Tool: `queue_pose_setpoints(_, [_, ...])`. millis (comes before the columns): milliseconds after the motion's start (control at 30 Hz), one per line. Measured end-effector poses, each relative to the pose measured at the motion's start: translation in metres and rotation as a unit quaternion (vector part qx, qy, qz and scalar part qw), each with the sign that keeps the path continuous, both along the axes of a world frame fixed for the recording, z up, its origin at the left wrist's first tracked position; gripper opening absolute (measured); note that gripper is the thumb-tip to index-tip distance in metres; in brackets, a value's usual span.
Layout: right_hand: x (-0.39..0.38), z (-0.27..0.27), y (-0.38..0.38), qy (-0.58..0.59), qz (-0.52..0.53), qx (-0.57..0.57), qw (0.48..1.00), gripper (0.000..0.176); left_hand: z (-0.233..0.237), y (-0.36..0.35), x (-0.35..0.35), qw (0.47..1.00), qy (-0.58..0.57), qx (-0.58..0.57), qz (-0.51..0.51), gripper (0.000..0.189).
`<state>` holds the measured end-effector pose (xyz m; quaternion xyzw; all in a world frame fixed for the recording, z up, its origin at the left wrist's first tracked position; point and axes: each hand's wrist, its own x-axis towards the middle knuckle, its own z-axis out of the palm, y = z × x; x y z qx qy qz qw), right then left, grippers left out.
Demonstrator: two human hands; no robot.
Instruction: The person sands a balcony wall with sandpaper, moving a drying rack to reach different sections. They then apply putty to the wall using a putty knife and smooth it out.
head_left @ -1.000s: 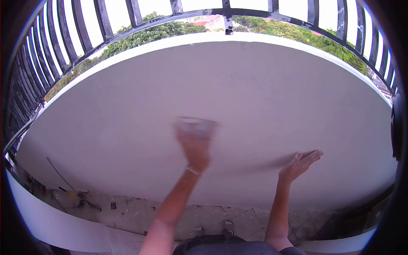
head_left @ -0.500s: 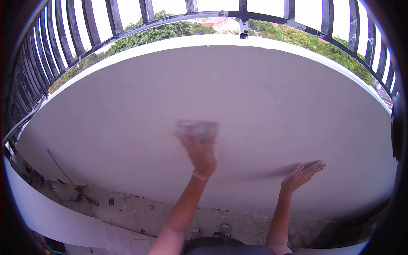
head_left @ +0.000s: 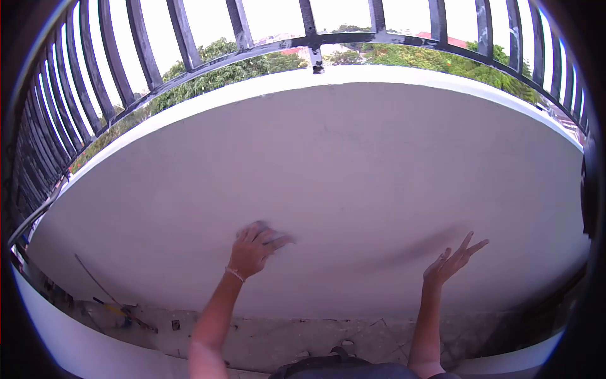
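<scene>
My left hand (head_left: 251,249) presses a dark, blurred flat pad (head_left: 273,234) against the grey-white wall (head_left: 379,164), left of the middle and below its mid-height. A thin band circles that wrist. At the lower right, my right hand (head_left: 449,262) is raised near the wall with its fingers spread and nothing in it. Its shadow falls on the wall to the left; whether the fingertips touch the surface I cannot tell.
A black metal railing (head_left: 271,47) stands on the wall's white top edge (head_left: 353,74), with trees and roofs beyond. At the lower left, long-handled tools (head_left: 120,306) lie near the tiled floor (head_left: 265,341). A cable (head_left: 35,218) runs at the left edge.
My left hand has moved down and to the left with the pad. The fingers of my right hand have spread further apart. The view has shifted slightly.
</scene>
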<state>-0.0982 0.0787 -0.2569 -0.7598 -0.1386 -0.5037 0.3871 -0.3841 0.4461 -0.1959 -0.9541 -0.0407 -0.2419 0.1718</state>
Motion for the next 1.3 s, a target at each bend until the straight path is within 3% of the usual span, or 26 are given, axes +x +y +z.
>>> queue_pose_setpoints(67, [0.004, 0.011, 0.003, -0.062, 0.009, 0.012, 0.998, 0.064, 0.049, -0.005, 0.032, 0.985, 0.101, -0.003, -0.139, 0.050])
queue_pose_setpoints(167, [-0.002, 0.037, 0.021, -0.153, 0.046, 0.026, 0.987, 0.060, 0.072, -0.013, 0.075, 0.942, 0.161, 0.182, -0.230, 0.057])
queue_pose_setpoints(267, [-0.026, 0.060, 0.062, -0.180, 0.112, 0.078, 0.974, 0.057, 0.063, -0.028, 0.102, 0.902, 0.074, 0.366, -0.216, 0.060])
queue_pose_setpoints(367, [-0.055, 0.068, 0.100, -0.175, 0.182, 0.105, 0.962, 0.057, 0.018, -0.052, 0.130, 0.943, -0.165, 0.252, -0.143, 0.067])
queue_pose_setpoints(400, [-0.063, 0.070, 0.113, -0.171, 0.200, 0.112, 0.958, 0.057, 0.007, -0.074, 0.139, 0.959, -0.229, 0.146, -0.085, 0.066])
queue_pose_setpoints(467, [-0.078, 0.077, 0.139, -0.165, 0.228, 0.118, 0.952, 0.057, -0.008, -0.116, 0.161, 0.931, -0.357, -0.066, 0.035, 0.063])
queue_pose_setpoints(567, [-0.091, 0.079, 0.146, -0.172, 0.243, 0.100, 0.949, 0.056, 0.012, -0.152, 0.174, 0.885, -0.375, -0.261, 0.088, 0.060])
queue_pose_setpoints(667, [-0.079, 0.076, 0.118, -0.178, 0.222, 0.085, 0.955, 0.053, 0.019, -0.147, 0.161, 0.906, -0.323, -0.268, 0.059, 0.058])
queue_pose_setpoints(733, [-0.068, 0.068, 0.102, -0.147, 0.185, 0.082, 0.968, 0.053, 0.037, -0.115, 0.146, 0.883, -0.398, -0.222, 0.107, 0.063])
queue_pose_setpoints(833, [-0.060, 0.056, 0.070, -0.134, 0.137, 0.042, 0.980, 0.052, 0.087, -0.048, 0.110, 0.807, -0.519, -0.222, 0.173, 0.065])
queue_pose_setpoints(867, [-0.055, 0.051, 0.059, -0.138, 0.125, 0.010, 0.983, 0.052, 0.088, -0.009, 0.097, 0.760, -0.592, -0.255, 0.088, 0.062])
queue_pose_setpoints(900, [-0.050, 0.044, 0.048, -0.140, 0.113, -0.021, 0.983, 0.052, 0.090, 0.025, 0.069, 0.809, -0.553, -0.123, 0.155, 0.059])
queue_pose_setpoints(967, [-0.044, 0.037, 0.032, -0.122, 0.081, -0.064, 0.987, 0.054, 0.086, 0.070, 0.024, 0.773, -0.579, -0.195, 0.172, 0.059])
queue_pose_setpoints(1033, [-0.039, 0.034, 0.027, -0.080, 0.041, -0.088, 0.992, 0.056, 0.043, 0.114, -0.021, 0.766, -0.569, -0.226, 0.194, 0.061])
queue_pose_setpoints(1100, [-0.025, 0.041, 0.033, -0.046, 0.047, -0.055, 0.996, 0.061, -0.013, 0.119, -0.059, 0.708, -0.570, -0.354, 0.220, 0.063])
queue_pose_setpoints(1167, [-0.006, 0.061, 0.049, -0.047, 0.039, -0.027, 0.998, 0.064, -0.069, 0.106, -0.107, 0.634, -0.551, -0.516, 0.169, 0.062])
queue_pose_setpoints(1200, [0.006, 0.079, 0.060, -0.064, 0.026, -0.016, 0.997, 0.065, -0.150, 0.136, -0.141, 0.597, -0.550, -0.525, 0.255, 0.058])
queue_pose_setpoints(1300, [0.013, 0.134, 0.102, -0.103, -0.029, 0.005, 0.994, 0.069, -0.226, 0.075, -0.199, 0.442, -0.506, -0.692, 0.263, 0.056])
